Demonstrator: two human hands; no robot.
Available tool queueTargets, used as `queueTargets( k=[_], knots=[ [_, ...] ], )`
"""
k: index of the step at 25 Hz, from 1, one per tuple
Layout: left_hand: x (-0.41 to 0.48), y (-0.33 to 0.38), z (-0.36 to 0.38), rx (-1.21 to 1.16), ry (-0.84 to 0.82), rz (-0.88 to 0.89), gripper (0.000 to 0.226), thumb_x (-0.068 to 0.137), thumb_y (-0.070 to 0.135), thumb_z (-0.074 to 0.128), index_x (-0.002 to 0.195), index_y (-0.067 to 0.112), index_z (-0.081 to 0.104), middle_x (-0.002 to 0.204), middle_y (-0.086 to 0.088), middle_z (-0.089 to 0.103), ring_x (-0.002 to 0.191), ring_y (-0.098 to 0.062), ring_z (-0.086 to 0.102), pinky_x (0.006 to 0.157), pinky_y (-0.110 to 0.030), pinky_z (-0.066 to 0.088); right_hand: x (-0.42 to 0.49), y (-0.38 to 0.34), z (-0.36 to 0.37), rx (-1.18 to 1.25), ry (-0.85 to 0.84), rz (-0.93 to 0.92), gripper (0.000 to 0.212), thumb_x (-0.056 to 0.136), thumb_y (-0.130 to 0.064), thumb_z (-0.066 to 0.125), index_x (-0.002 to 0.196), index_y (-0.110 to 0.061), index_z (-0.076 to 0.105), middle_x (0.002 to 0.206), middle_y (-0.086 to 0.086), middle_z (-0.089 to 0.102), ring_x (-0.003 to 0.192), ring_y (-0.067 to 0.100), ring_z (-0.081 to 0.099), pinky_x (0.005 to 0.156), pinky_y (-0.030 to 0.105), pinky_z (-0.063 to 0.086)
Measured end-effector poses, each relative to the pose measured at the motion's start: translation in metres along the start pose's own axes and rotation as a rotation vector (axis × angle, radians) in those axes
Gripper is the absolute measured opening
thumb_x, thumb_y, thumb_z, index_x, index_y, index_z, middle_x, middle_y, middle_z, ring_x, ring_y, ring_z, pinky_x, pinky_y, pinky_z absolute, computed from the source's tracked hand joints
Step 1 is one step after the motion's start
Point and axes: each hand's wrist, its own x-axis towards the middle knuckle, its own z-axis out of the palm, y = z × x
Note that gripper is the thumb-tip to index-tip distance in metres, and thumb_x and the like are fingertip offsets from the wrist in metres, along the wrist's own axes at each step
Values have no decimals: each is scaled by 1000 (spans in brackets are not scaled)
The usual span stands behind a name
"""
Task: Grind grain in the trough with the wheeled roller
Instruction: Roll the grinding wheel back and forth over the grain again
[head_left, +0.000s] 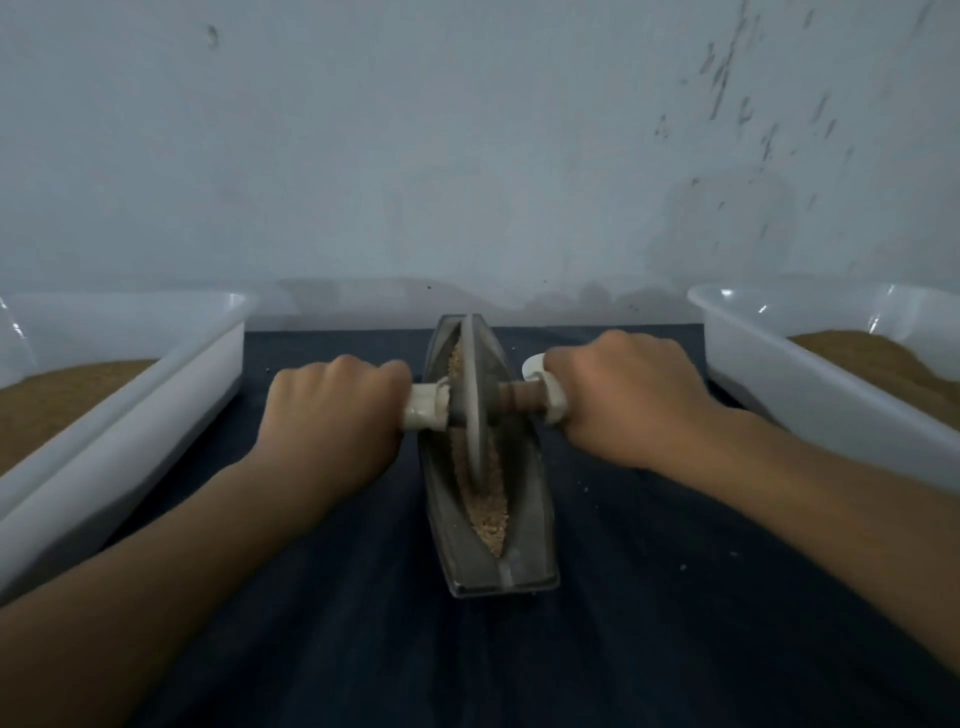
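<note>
A grey boat-shaped trough (530, 530) lies lengthwise on the dark cloth in the middle. Tan grain (491, 519) fills its central groove. A grey wheeled roller (475, 395) stands upright in the groove, in the far half of the trough. Its axle sticks out to both sides and ends in whitish handles. My left hand (332, 415) grips the left handle, with knuckles up. My right hand (623, 400) grips the right handle the same way. Both forearms reach in from the near corners.
A white plastic tray (171, 395) holding brown ground material stands at the left. A second white tray (810, 395) with a brown heap stands at the right. The dark cloth (363, 623) covers the table, with a few stray grains. A pale wall rises behind.
</note>
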Motion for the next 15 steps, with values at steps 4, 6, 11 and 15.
queueTargets(
  k=[4, 6, 11, 15],
  knots=[
    [-22, -12, -25, -6, -33, 43, 30, 69, 43, 59, 59, 30, 34, 52, 12, 29, 41, -8, 17, 45, -20, 10, -25, 5, -25, -59, 151, -41, 32, 51, -39, 65, 61, -33, 35, 46, -13, 20, 38, 3, 14, 45, 13, 8],
    [-17, -7, -19, 43, -62, 8, 38, 70, 41, 65, 58, 30, 31, 52, 13, 27, 41, -7, 14, 45, -19, 9, -14, 1, -12, -77, 136, -28, 28, 51, -37, 65, 57, -31, 39, 44, -13, 26, 36, 5, 21, 45, 13, 12],
    [43, 6, 21, 72, -22, -69, 12, 86, 24, 59, 76, 24, 53, 58, 0, 33, 50, -22, 39, 48, -28, 22, 52, -1, 41, 66, -13, 182, 17, 84, -36, 61, 73, -27, 51, 70, -2, 58, 61, 22, 53, 51, 26, 34],
    [54, 2, 19, 51, -15, -34, 13, 88, 23, 58, 79, 24, 48, 62, 1, 39, 58, -26, 50, 52, -30, 28, 43, -5, 39, 108, -11, 212, 12, 84, -33, 62, 78, -29, 53, 71, -4, 55, 65, 23, 54, 51, 28, 33]
  ],
)
